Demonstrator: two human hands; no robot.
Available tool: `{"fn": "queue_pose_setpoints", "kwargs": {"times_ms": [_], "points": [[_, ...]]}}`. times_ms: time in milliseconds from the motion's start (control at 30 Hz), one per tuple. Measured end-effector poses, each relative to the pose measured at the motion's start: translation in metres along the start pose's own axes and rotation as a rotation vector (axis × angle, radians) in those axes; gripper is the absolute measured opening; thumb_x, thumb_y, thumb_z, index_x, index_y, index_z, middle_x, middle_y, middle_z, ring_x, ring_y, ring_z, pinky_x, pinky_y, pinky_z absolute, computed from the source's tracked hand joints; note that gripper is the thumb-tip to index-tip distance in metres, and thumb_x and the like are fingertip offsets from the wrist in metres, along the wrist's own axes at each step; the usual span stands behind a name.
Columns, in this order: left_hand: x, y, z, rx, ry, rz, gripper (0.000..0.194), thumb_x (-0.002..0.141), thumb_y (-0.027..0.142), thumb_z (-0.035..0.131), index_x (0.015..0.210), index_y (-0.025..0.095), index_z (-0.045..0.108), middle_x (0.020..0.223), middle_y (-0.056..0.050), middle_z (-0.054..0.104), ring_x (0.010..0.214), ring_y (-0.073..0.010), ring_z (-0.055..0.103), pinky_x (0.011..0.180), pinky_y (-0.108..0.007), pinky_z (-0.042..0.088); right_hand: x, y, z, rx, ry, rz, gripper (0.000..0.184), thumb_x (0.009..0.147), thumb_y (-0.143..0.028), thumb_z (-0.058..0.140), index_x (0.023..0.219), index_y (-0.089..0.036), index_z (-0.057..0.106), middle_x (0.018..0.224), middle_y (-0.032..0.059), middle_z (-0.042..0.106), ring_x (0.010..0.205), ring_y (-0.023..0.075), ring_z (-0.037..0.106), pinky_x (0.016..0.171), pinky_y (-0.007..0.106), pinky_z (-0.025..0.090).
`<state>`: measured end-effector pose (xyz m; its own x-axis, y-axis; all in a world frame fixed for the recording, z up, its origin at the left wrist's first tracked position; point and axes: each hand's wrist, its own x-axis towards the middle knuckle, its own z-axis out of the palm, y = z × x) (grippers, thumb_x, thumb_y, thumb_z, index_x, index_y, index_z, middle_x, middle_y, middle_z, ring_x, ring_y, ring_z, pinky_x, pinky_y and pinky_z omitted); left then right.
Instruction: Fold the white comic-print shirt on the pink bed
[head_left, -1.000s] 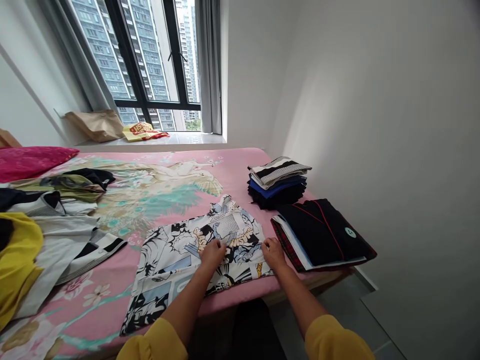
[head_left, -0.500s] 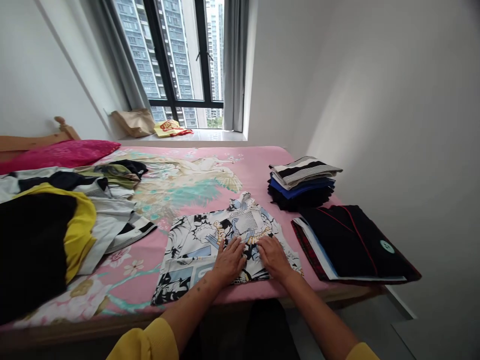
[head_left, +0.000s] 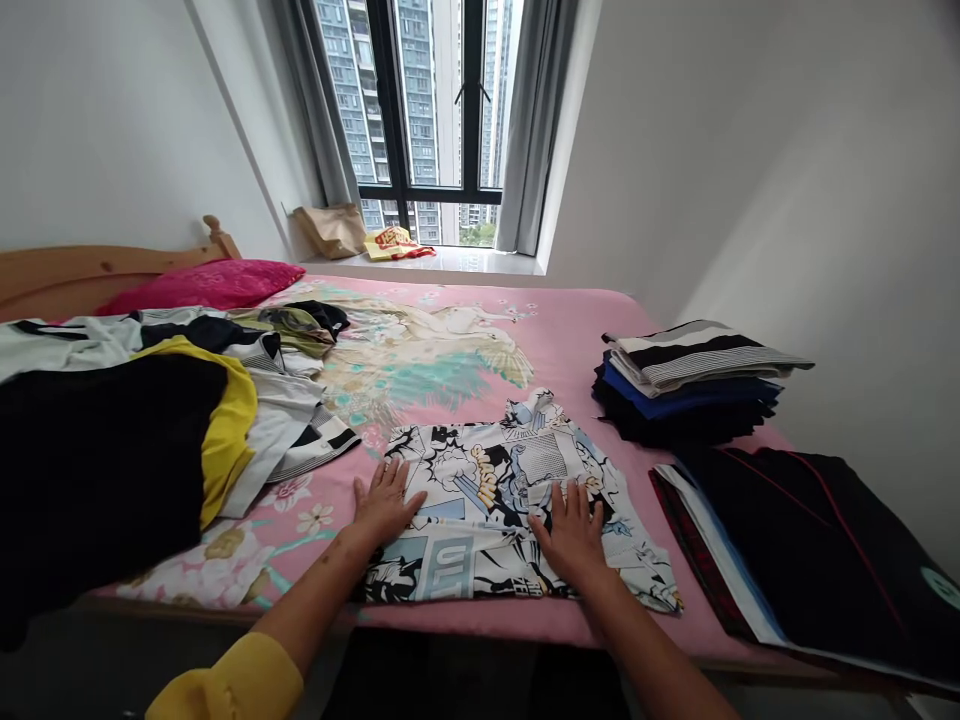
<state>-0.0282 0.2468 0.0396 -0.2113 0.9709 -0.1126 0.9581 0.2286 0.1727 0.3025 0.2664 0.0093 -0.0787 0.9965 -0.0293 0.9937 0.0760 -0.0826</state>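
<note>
Printed shirt (head_left: 480, 480) lies partly folded on the pink bedsheet (head_left: 570, 345), along the near edge of the bed, collar pointing toward the window (head_left: 435, 110). My hands are apart, both palm down and open, fingers spread. Left hand (head_left: 386, 502) rests at the shirt's left edge; right hand (head_left: 574, 530) presses flat on its right part, below the collar. Neither grips the cloth.

Right of the shirt: dark folded clothes with red piping (head_left: 817, 540), lighter and red-checked layers showing beneath. Behind these, a folded stack (head_left: 690, 385), striped piece on top, blue and black below. Left: loose heap of clothes (head_left: 232, 400), black, yellow, white and grey. Magenta pillow (head_left: 217, 284) by the wooden headboard (head_left: 97, 270). Paper bag (head_left: 330, 230) and yellow packet (head_left: 394, 244) on the windowsill (head_left: 480, 260).
</note>
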Motion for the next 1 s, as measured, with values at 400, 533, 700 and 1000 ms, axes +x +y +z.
{"fn": "queue_pose_setpoints", "kwargs": {"times_ms": [400,533,700,1000], "points": [[0.108,-0.029,-0.042,-0.616,-0.051,-0.292,0.030,0.058,0.030,0.068,0.084,0.014,0.064,0.082,-0.008,0.068,0.082,-0.0249,0.063,0.065,-0.028,0.046,-0.002,0.004,0.023,-0.016,0.283,-0.047,0.073,0.085,-0.062,0.029,0.142,-0.016,0.031,0.150,0.0128,0.021,0.140,0.0278,0.007,0.110,0.052,0.006],[0.116,-0.036,-0.048,-0.742,-0.133,-0.303,0.021,0.054,0.023,0.071,0.069,0.015,0.060,0.053,0.001,0.055,0.053,-0.0149,0.054,0.044,-0.022,0.034,-0.004,0.006,0.025,0.007,0.292,-0.054,0.074,0.085,-0.065,0.027,0.141,-0.017,0.033,0.149,0.0120,0.024,0.139,0.0273,0.009,0.110,0.052,0.007],[0.110,-0.038,-0.050,-0.891,-0.161,-0.319,0.050,0.052,0.020,0.073,0.099,0.016,0.060,0.062,0.001,0.061,0.050,-0.0124,0.054,0.042,-0.020,0.034,-0.005,0.005,0.024,0.005,0.295,-0.052,0.074,0.085,-0.064,0.024,0.141,-0.017,0.033,0.148,0.0117,0.025,0.139,0.0268,0.011,0.110,0.052,0.008],[0.125,-0.033,-0.045,-0.841,-0.050,-0.246,0.033,0.060,0.031,0.071,0.088,0.013,0.065,0.076,-0.008,0.069,0.069,-0.0199,0.064,0.058,-0.026,0.047,-0.002,0.005,0.026,-0.004,0.308,-0.060,0.072,0.086,-0.063,0.026,0.141,-0.016,0.033,0.149,0.0124,0.024,0.139,0.0269,0.011,0.110,0.052,0.009]]}}
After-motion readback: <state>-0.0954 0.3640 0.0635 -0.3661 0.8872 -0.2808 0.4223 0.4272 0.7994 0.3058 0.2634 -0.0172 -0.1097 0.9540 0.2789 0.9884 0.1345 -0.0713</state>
